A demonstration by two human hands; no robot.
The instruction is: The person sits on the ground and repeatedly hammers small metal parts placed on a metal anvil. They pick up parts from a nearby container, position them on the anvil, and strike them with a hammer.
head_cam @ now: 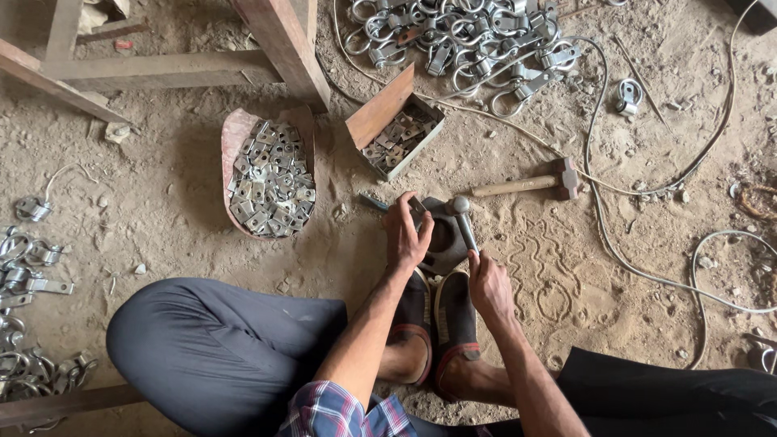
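place: dirt-floor metal workshop | signs: clamp pile point(461, 40), hammer point(530, 183), bracket tray point(271, 174)

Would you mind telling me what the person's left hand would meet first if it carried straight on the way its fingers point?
The left hand points up the picture, away from the body. Past the dark metal block it touches, it would probably first meet the open cardboard box of small metal brackets, though depth is unclear.

dark metal block point(441, 239) on sand, small hammer point(464, 218) upright
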